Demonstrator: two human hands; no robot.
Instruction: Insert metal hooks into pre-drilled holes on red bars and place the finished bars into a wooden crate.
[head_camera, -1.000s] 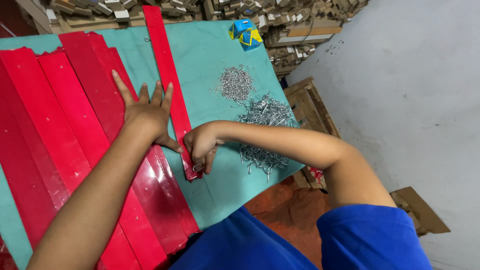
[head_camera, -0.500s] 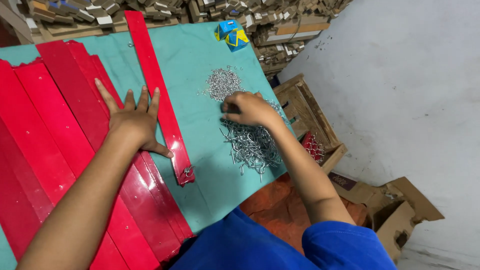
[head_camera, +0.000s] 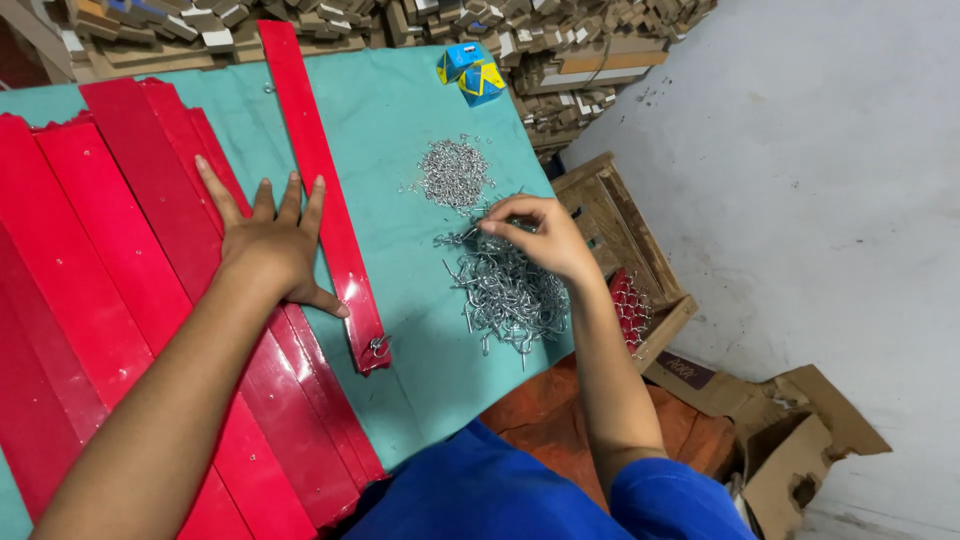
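On the teal table top (head_camera: 420, 330), near its right edge, lies a tangled pile of bent silver wire hooks (head_camera: 505, 290). The right hand (head_camera: 535, 232) sits at the top of this pile, with thumb and fingertips pinched together on a hook or two. Because the hooks are all caught in each other, a pull could lift a whole clump and drop some off the table edge. Their sharp ends could also prick a finger.

Just above is a smaller heap of tiny silver metal bits (head_camera: 455, 172). A bump from the hand could mix the two heaps.

Left of the hooks lies a long shiny red strip (head_camera: 325, 190) with a small metal ring at its near end. The left hand (head_camera: 270, 240) lies flat, fingers spread, with the thumb touching the strip's edge. If that hand lifts, the smooth strip could slide. More flat red strips (head_camera: 110, 260) lie side by side under and beside that hand.

At the far edge of the table stands a small blue and yellow cardboard box (head_camera: 470, 72). Behind it are stacks of brown wood pieces (head_camera: 560, 50). A wooden crate (head_camera: 620, 250) stands beside the table, and a torn brown cardboard box (head_camera: 800, 430) lies on the grey floor.
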